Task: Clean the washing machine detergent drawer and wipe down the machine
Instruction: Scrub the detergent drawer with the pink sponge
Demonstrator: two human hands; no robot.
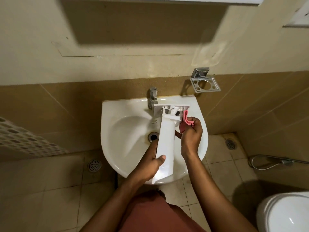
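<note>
Over the sink [117,114], left hand [148,162] grips drawer [165,144]; right hand [190,134] pinches cloth [186,121].

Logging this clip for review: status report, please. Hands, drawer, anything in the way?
Left hand grips long white plastic detergent drawer over white ceramic sink. Right hand pinches crumpled pink cloth at drawer's far end. Chrome tap close behind drawer; nothing blocking.

Both bare forearms reach forward from the bottom of the view. The left hand [148,160] grips the near part of the detergent drawer [167,138], with the thumb laid across its upper face and the fingers hidden behind it. The right hand [190,136] has curled fingers that pinch a pink cloth [187,122] against the drawer's far end.
</note>
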